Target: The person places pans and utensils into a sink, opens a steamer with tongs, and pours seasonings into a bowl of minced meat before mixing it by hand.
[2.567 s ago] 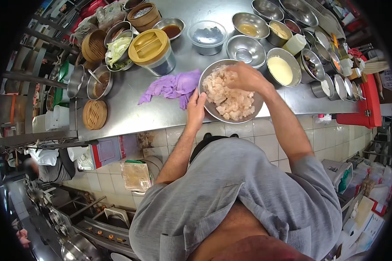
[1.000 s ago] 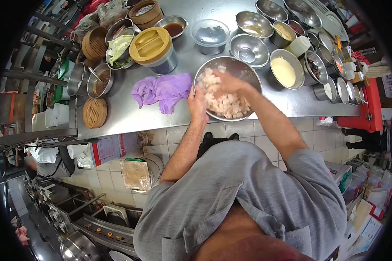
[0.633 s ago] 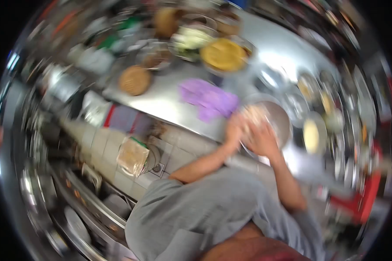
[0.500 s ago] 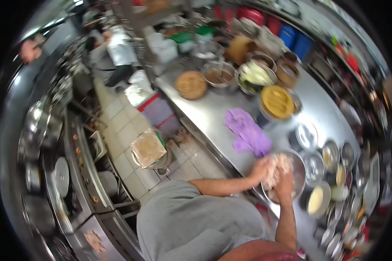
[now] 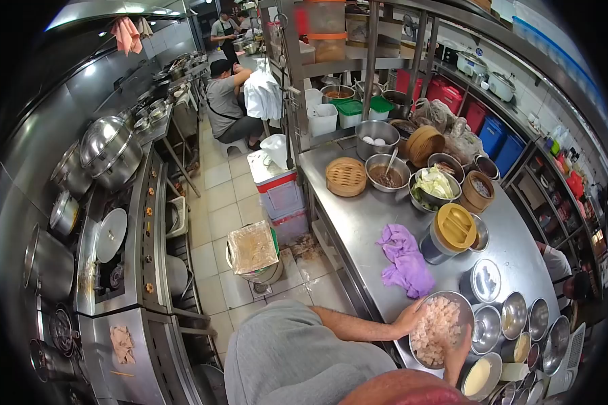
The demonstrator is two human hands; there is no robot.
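Observation:
A steel mixing bowl (image 5: 467, 312) full of pale pink, diced chunks (image 5: 436, 331), which look like raw meat or shrimp, is at the near edge of the steel table. My left hand (image 5: 411, 318) is closed at the bowl's left rim. On the opposite side, my right hand (image 5: 458, 349) grips the bowl's near right rim, its fingers partly hidden. Just beyond the bowl lies a crumpled purple cloth (image 5: 405, 262). Beside my right hand stands a bowl of pale yellow liquid (image 5: 478, 375).
Several empty metal bowls (image 5: 486, 329) crowd the table's right side. Farther along are a yellow-lidded container (image 5: 456, 227), a bowl of cut cabbage (image 5: 434, 185) and a bamboo steamer (image 5: 345, 177). A stove (image 5: 125, 236) lines the left; a co-worker (image 5: 230, 101) sits in the aisle.
The hands were inside the bowl, with the pink chunks heaped between them. Now they are apart at its sides and the chunks lie spread in it. The view has shifted and sharpened.

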